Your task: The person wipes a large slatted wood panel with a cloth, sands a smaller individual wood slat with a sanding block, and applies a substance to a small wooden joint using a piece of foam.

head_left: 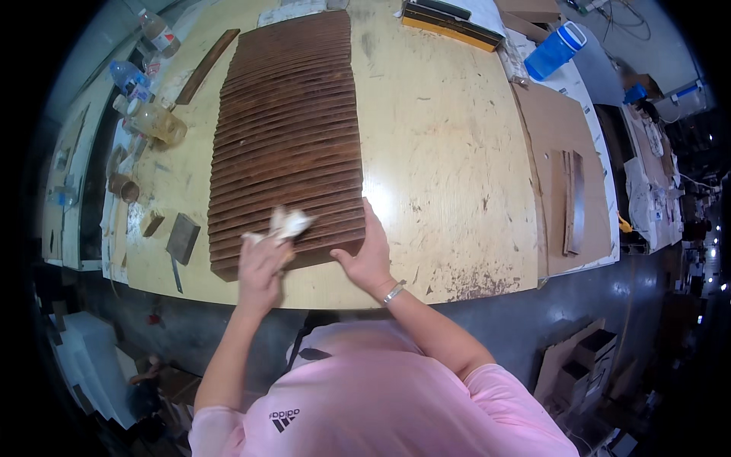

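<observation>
Lettering with a dark emblem sits on the chest of the pink shirt, which fills the lower middle of the head view. At the table's upper left, a clear bottle wears a red and white label. Below it, a bluish clear bottle also carries a label, too small to make out. Just below that, a wide yellowish jar leans over on its side; its contents cannot be told. A brown cup-like piece lies near the table's left edge. At the upper right, a blue bottle with a pale handle lies tilted, its contents hidden, near a black and yellow box.

Lengthwise on the pale table lies a dark brown ridged wooden panel, its short near end close to the table's front edge. The left hand, slightly blurred, has its fingers closed on a crumpled white cloth over the panel's near end. The right hand is spread around the panel's near right corner, thumb at the front edge and fingers along the side, without closing around it. Left of the panel lie a grey block and a small wooden block.
</observation>
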`<state>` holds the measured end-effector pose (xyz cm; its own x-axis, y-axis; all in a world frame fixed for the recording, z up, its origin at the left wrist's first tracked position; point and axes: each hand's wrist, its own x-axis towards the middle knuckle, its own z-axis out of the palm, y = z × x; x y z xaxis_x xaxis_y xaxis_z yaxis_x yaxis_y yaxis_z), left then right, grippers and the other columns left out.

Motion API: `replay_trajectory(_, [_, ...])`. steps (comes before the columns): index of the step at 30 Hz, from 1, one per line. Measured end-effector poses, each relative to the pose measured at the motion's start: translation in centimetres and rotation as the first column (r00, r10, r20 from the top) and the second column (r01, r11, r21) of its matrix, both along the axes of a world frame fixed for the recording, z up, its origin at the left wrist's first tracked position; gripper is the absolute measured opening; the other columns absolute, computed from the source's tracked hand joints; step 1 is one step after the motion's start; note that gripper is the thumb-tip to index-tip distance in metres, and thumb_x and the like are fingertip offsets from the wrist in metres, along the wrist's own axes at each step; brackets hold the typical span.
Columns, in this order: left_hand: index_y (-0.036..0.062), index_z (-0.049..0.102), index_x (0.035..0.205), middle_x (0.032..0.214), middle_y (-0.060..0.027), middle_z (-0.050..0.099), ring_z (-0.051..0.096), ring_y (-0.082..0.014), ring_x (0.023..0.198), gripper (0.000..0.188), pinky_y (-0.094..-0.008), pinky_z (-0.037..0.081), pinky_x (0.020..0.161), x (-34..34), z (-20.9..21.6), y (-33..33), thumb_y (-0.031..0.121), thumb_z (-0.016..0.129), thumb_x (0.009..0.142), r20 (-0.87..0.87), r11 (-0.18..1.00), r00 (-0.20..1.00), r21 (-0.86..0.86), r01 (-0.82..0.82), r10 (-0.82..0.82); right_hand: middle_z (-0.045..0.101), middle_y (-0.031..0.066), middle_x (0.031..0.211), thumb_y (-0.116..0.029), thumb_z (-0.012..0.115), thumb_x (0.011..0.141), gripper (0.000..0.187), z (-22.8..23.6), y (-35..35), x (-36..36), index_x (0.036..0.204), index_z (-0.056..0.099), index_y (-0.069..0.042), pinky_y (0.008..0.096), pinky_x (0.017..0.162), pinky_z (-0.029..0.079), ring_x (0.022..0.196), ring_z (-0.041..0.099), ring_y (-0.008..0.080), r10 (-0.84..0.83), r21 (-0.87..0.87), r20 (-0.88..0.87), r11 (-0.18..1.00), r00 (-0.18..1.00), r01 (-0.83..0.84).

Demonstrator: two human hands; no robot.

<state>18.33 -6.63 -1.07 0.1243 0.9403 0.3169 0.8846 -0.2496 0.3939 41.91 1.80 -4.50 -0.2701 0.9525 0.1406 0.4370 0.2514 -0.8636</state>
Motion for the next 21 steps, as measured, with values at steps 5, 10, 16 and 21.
replay_trajectory(5, [0.0127,0.075,0.109,0.119,-0.0115,0.070,0.062,-0.0307,0.120,0.031,-0.0550,0.038,0.111,8.0,-0.2,2.1,0.000,0.062,0.084,0.163,0.995,0.986,0.083,-0.049,0.035,0.037,0.0260,0.152,-0.024,0.086,0.071,0.114,-1.4,-0.3,-0.4,0.156,0.015,0.003,0.0453,0.116,0.033,0.138,0.040,0.0415,0.026,0.013,0.023,1.000,0.999,-0.026])
replay_trajectory(10, [0.0155,0.075,0.094,0.120,-0.0057,0.072,0.063,-0.0259,0.120,0.019,-0.0500,0.033,0.111,3.2,-0.4,1.2,0.005,0.063,0.083,0.021,0.991,0.999,0.122,0.048,-0.051,0.033,0.0263,0.155,-0.024,0.084,0.074,0.111,-1.2,0.1,0.0,0.156,0.015,0.002,0.0452,0.117,0.030,0.141,0.036,0.0400,0.030,-0.068,-0.079,0.997,0.996,-0.036])
replay_trajectory(16, [0.0023,0.066,0.126,0.118,-0.0158,0.069,0.061,-0.0376,0.116,0.042,-0.0471,0.045,0.104,3.5,0.0,-0.4,-0.002,0.055,0.085,0.195,0.962,0.953,0.096,-0.254,0.232,0.028,0.0257,0.158,-0.031,0.080,0.077,0.096,0.9,1.3,0.9,0.154,0.030,-0.005,0.0552,0.117,0.026,0.142,0.032,0.0465,0.021,0.283,0.025,0.959,0.999,-0.027])
replay_trajectory(21, [0.0112,0.073,0.114,0.116,-0.0120,0.071,0.062,-0.0314,0.118,0.030,-0.0518,0.042,0.106,4.1,-1.8,0.0,0.003,0.063,0.087,-0.048,0.961,0.998,0.273,-0.037,0.052,0.034,0.0233,0.157,-0.033,0.080,0.076,0.070,0.2,3.7,1.4,0.137,0.058,-0.007,0.0549,0.113,0.034,0.139,0.038,0.0466,0.225,0.396,0.239,0.866,0.945,-0.306])
